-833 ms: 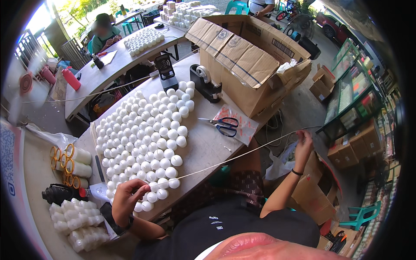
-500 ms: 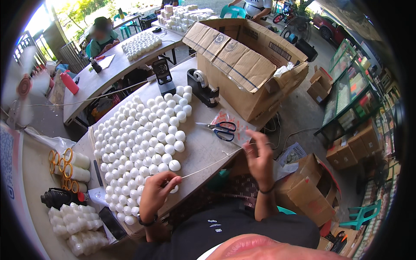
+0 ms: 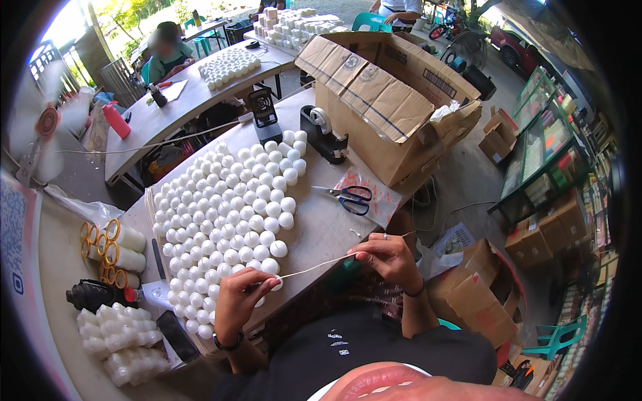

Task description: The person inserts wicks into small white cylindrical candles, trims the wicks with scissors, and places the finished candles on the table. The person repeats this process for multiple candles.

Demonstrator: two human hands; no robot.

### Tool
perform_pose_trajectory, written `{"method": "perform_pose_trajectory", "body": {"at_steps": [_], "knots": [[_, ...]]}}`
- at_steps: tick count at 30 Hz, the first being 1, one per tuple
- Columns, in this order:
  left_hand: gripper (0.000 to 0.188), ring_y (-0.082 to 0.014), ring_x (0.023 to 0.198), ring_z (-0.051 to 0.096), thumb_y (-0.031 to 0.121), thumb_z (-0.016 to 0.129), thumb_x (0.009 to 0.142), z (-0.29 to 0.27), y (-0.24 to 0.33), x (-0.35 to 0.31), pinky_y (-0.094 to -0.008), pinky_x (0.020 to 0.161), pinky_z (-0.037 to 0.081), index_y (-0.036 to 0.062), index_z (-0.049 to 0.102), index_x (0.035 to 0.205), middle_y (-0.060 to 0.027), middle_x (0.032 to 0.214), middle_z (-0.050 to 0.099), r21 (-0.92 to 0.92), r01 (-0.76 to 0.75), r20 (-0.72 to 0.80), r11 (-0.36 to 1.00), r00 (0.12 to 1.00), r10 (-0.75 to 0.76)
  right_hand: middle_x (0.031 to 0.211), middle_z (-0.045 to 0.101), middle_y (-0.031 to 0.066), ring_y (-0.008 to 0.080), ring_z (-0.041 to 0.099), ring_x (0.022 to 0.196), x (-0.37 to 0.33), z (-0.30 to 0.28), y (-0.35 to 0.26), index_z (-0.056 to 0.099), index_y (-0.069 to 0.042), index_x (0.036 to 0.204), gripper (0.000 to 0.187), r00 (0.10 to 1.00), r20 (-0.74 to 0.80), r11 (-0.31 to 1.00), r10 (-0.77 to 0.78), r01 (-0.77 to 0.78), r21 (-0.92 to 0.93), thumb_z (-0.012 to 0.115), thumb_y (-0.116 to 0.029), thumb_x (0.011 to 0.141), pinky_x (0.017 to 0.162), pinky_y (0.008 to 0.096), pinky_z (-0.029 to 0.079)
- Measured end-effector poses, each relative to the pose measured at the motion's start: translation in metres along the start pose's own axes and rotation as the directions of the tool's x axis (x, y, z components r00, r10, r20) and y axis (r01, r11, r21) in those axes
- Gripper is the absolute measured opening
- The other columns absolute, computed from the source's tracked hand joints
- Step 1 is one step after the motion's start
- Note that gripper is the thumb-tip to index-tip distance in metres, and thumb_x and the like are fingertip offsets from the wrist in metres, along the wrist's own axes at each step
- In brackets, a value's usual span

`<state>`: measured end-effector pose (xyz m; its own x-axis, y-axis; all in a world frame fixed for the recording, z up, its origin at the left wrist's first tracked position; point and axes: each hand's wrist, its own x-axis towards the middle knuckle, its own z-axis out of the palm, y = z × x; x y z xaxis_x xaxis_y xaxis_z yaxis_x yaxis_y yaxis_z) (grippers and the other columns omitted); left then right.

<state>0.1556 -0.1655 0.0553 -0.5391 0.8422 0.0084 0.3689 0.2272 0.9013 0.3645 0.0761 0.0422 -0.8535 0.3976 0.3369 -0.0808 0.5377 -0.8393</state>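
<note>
My left hand (image 3: 242, 294) pinches one end of a thin white string (image 3: 314, 266) at the near edge of the table. A small rounded white thing shows at its fingertips; whether it is held too I cannot tell. My right hand (image 3: 389, 259) is closed on the string farther right, with a short tail sticking out past the fingers. Between the hands the string runs nearly straight. Rows of white balls (image 3: 227, 214) cover the table beside my left hand. Dark-handled scissors (image 3: 352, 199) lie beyond my right hand, partly on a clear plastic bag with orange-red print (image 3: 374, 194).
A large open cardboard box (image 3: 381, 100) stands at the back right, beside a black tape dispenser (image 3: 322, 134) and a black stand (image 3: 265, 115). Left are candle-like white rolls (image 3: 127, 244), bagged white items (image 3: 120, 327) and a phone (image 3: 176, 337). A person (image 3: 167, 53) sits at another table.
My right hand has come down and left, and now pinches the string nearer my left hand. The left hand keeps its hold. The whole view has shifted slightly.
</note>
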Motion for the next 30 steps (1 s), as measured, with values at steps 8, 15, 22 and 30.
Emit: {"method": "perform_pose_trajectory", "body": {"at_steps": [8, 15, 22, 30], "knots": [[0.009, -0.0076, 0.060, 0.051, 0.010, 0.076, 0.087, 0.013, -0.001, 0.014, -0.0243, 0.054, 0.040, 0.0012, 0.073, 0.088, -0.0027, 0.072, 0.063, -0.052, -0.111, -0.084, 0.992, 0.991, 0.107, 0.076, 0.066, 0.0058, 0.0168, 0.060, 0.069, -0.012, -0.023, -0.006, 0.075, -0.002, 0.095, 0.011, 0.998, -0.038, 0.998, 0.057, -0.057, -0.006, 0.071, -0.010, 0.089, 0.063, 0.0301, 0.046], [0.006, -0.0081, 0.058, 0.049, 0.006, 0.074, 0.086, 0.031, 0.015, 0.030, -0.0245, 0.054, 0.040, 0.0005, 0.071, 0.088, -0.0027, 0.072, 0.061, 0.029, -0.156, -0.036, 0.987, 0.987, 0.157, 0.096, 0.069, 0.0052, 0.0187, 0.063, 0.089, -0.012, -0.031, -0.003, 0.065, -0.007, 0.121, 0.039, 0.983, 0.094, 0.981, 0.158, -0.145, -0.125, 0.074, -0.023, 0.086, 0.088, 0.0325, 0.047], [0.006, -0.0120, 0.062, 0.054, 0.008, 0.072, 0.087, 0.062, 0.029, 0.033, -0.0274, 0.056, 0.044, 0.0027, 0.071, 0.090, -0.0045, 0.075, 0.062, -0.033, -0.226, 0.130, 0.974, 0.965, 0.228, 0.094, 0.068, 0.0118, 0.0240, 0.068, 0.086, -0.010, 0.032, 0.003, 0.064, -0.003, 0.112, 0.026, 0.977, 0.213, 0.995, 0.020, -0.041, 0.092, 0.070, -0.017, 0.091, 0.078, 0.0346, 0.052], [0.013, -0.0086, 0.085, 0.056, 0.013, 0.062, 0.097, 0.080, -0.005, 0.036, -0.0226, 0.071, 0.045, 0.0004, 0.064, 0.099, -0.0053, 0.092, 0.067, -0.570, -0.037, 0.075, 0.821, 0.993, 0.097, 0.082, 0.069, 0.0120, 0.0277, 0.068, 0.076, -0.011, 0.048, -0.004, 0.064, -0.002, 0.104, 0.014, 0.976, 0.153, 0.952, 0.154, -0.188, 0.241, 0.057, -0.012, 0.099, 0.072, 0.0350, 0.052]]}}
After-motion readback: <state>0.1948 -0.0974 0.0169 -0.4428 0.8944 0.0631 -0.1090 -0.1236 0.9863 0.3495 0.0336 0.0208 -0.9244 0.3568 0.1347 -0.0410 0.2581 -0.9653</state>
